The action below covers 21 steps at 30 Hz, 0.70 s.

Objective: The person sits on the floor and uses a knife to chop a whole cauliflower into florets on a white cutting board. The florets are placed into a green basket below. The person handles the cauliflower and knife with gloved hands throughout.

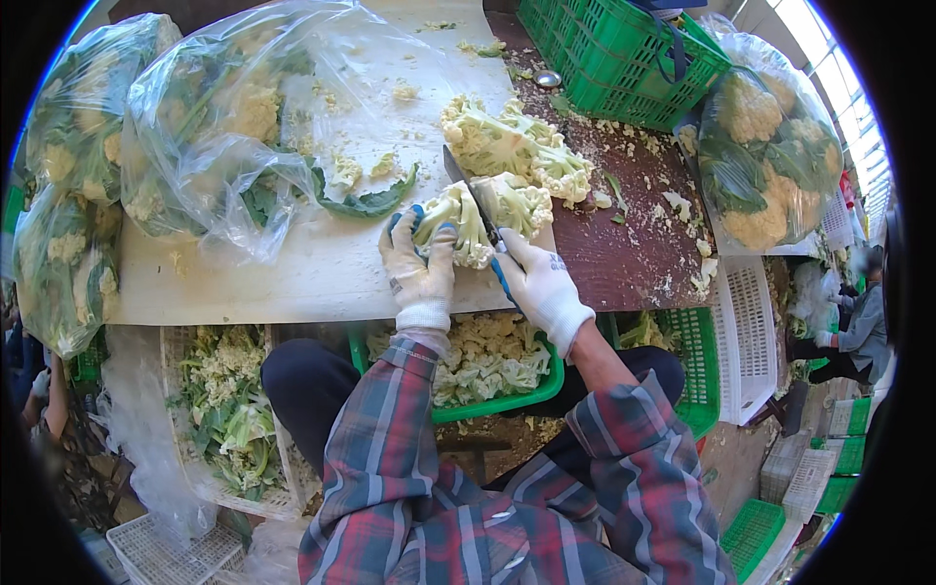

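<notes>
My gloved right hand (536, 284) is closed round the handle of a knife (468, 190), whose dark blade points away from me to the upper left. The blade stands between two pieces of cauliflower: a left piece (456, 225) with its stems towards the blade, and a right piece (519, 202). My gloved left hand (419, 255) presses its blue-coated fingertips against the left piece, thumb side near the blade. Behind them a larger cut cauliflower head (510, 144) lies on the white board (336, 278). A green leaf (370, 203) rests to the left.
Clear bags of cauliflower (210, 136) crowd the left, with another bag (765, 156) at right. A green crate (619, 58) stands far right. Below the table edge, a green basket (553, 382) holds cut florets and a white crate (283, 429) holds trimmings. A person (858, 327) is at far right.
</notes>
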{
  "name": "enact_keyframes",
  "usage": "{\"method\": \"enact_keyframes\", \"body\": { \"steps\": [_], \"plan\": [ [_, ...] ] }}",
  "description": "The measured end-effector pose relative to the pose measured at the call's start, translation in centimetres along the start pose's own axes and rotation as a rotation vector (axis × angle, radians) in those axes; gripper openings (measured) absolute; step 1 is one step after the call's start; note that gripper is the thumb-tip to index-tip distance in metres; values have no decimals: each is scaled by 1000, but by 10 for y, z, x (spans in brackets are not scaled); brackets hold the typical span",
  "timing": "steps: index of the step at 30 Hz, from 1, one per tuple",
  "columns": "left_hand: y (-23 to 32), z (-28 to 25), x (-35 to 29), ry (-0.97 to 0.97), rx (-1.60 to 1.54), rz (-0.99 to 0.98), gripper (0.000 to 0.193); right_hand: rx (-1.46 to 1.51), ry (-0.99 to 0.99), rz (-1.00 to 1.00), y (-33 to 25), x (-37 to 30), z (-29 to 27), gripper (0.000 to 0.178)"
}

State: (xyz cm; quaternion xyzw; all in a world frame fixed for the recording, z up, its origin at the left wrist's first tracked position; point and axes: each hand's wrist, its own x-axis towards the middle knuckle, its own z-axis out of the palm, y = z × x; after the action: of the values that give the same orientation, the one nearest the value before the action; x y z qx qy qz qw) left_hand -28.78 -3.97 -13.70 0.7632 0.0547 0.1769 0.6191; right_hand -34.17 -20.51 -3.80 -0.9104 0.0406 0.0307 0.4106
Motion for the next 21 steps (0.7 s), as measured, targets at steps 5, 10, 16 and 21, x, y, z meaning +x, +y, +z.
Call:
{"method": "enact_keyframes", "body": {
  "steps": [5, 10, 16, 21],
  "plan": [
    [50, -15, -16, 87, 497, 394, 86, 451, 121, 80, 4, -55, -31, 40],
    [88, 23, -7, -487, 912, 701, 87, 756, 303, 198, 18, -75, -57, 46],
    [95, 41, 24, -610, 1095, 663, 99, 881, 309, 300, 42, -68, -52, 45],
    [109, 13, 60, -640, 1385, 512, 95, 834, 334, 232, 54, -75, -54, 45]
  ]
}}
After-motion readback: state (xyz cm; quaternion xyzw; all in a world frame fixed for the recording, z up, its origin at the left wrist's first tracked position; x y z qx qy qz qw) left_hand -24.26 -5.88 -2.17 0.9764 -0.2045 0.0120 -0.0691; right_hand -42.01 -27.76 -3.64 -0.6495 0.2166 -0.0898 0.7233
